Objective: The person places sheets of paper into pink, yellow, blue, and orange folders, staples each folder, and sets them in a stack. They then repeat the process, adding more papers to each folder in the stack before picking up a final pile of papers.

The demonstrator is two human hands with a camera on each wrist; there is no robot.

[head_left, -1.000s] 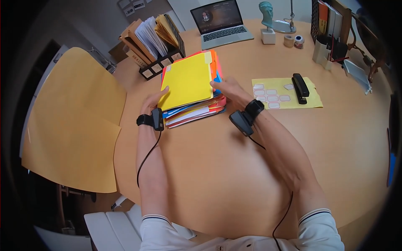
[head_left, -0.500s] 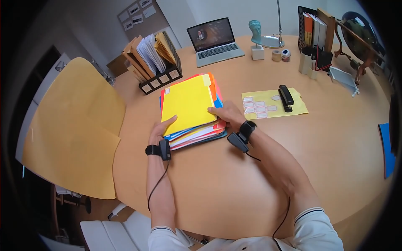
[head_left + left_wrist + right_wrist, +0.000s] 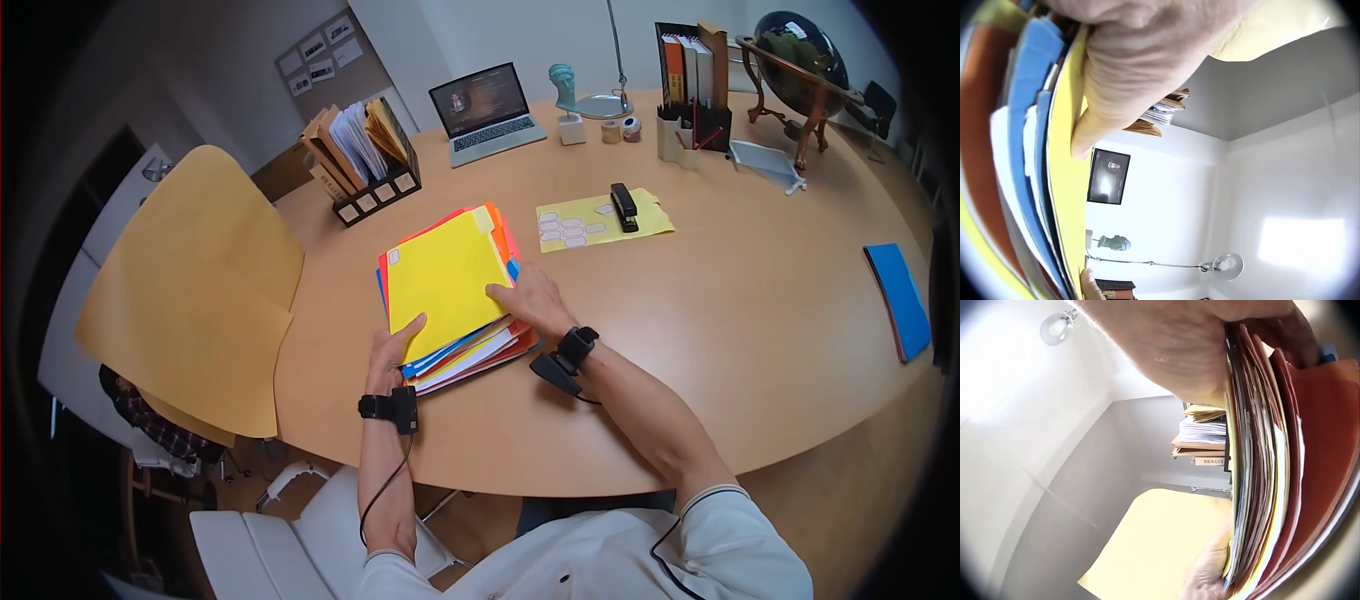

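Note:
A thick stack of coloured file folders (image 3: 447,275), a yellow one on top with a small white label in one corner, is held from both sides over the table. My left hand (image 3: 392,355) grips its left side, the thumb lying on the yellow cover. On the opposite side my right hand (image 3: 533,303) grips the stack, thumb also on top and the other fingers beneath the upper folders. In the left wrist view, the blue, white and brown folder edges (image 3: 1022,156) fan out below the yellow cover. Similar layered edges (image 3: 1266,462) show in the right wrist view.
Behind the stack stands a black file organizer (image 3: 378,196), with a laptop (image 3: 487,118) farther back. To the right, a black stapler (image 3: 624,207) lies on a yellow sheet (image 3: 580,233) bearing labels. A blue folder (image 3: 897,300) lies near the table's right edge. A tan partition (image 3: 195,290) borders the left.
Both hands have drawn the folder stack toward the person, away from the file organizer. The head view has shifted, bringing the globe and blue folder further into sight.

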